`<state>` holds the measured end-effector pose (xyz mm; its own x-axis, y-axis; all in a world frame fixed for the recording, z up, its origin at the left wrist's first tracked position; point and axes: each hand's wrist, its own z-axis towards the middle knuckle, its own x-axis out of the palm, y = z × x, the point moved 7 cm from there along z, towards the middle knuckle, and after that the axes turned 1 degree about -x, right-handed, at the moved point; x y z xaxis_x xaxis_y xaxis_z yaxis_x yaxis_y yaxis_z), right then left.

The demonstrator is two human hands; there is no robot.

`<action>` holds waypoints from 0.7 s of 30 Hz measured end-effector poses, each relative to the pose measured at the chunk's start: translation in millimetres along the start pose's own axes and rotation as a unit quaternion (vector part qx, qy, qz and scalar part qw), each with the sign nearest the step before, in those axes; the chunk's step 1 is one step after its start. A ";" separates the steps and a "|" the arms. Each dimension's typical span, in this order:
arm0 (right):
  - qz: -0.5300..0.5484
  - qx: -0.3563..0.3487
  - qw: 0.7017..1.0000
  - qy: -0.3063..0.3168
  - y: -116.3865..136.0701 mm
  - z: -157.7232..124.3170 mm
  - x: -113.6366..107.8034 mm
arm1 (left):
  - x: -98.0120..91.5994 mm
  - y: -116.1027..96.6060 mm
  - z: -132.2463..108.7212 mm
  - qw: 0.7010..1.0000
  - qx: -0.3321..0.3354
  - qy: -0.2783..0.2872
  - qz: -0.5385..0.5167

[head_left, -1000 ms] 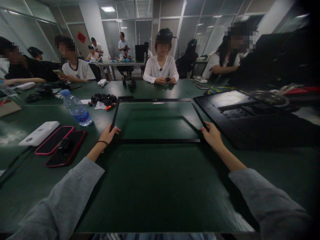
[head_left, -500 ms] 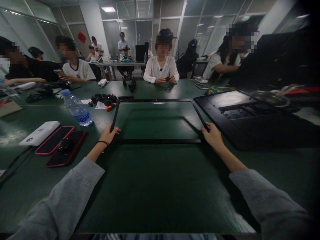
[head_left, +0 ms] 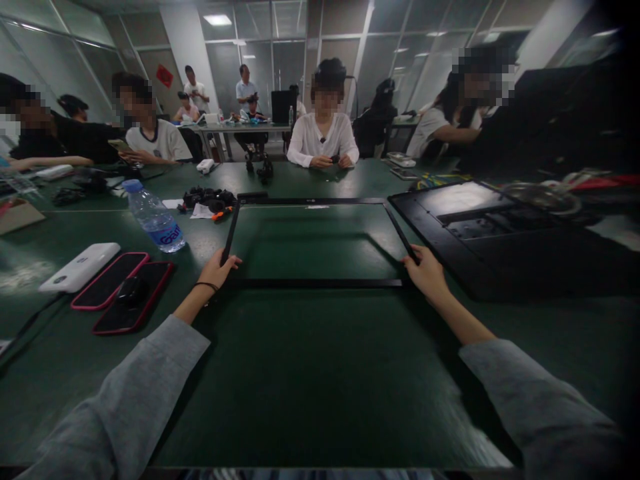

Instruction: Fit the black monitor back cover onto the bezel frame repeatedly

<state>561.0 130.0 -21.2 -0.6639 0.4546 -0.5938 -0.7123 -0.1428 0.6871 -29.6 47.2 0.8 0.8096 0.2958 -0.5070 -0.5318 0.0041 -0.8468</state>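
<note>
Between my hands is a thin black rectangular frame (head_left: 320, 283), like a monitor bezel, with the green table showing through its opening. My left hand (head_left: 218, 268) is closed on its left side, thumb and fingers pinching the bar. On the opposite bar, my right hand (head_left: 424, 272) grips the right side in the same way. The frame's shadow falls on the table inside the opening, so at least part of it is raised. A large black panel (head_left: 480, 267), like a monitor's back, lies just right of my right hand.
Left of my left arm are a water bottle (head_left: 159, 223), a white power bank (head_left: 83, 265) and two red-edged phones (head_left: 145, 310), with a small black object on one. Black gear (head_left: 207, 197) lies beyond the bottle. A person (head_left: 324, 137) sits across the green table (head_left: 320, 380).
My hands and the black frame hold practically the same position. In the background, a standing person at the left has shifted slightly.
</note>
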 end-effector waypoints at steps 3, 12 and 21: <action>-0.013 0.003 1.000 -0.005 1.2 -0.7 -1.2 | -0.1 -1.9 -1.4 1.000 -0.001 -0.004 0.003; -0.002 0.005 1.000 -0.005 -1.6 0.8 -0.6 | -0.2 -6.1 -3.3 1.000 -0.002 -0.014 -0.005; -0.031 0.003 1.000 -0.003 8.3 -3.2 -3.4 | 1.2 2.7 2.7 1.000 0.008 0.018 0.005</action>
<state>556.6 124.4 -14.8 -0.6175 0.4674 -0.6327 -0.7505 -0.1092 0.6518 -30.7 50.2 -1.6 0.8128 0.2615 -0.5206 -0.5432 0.0174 -0.8394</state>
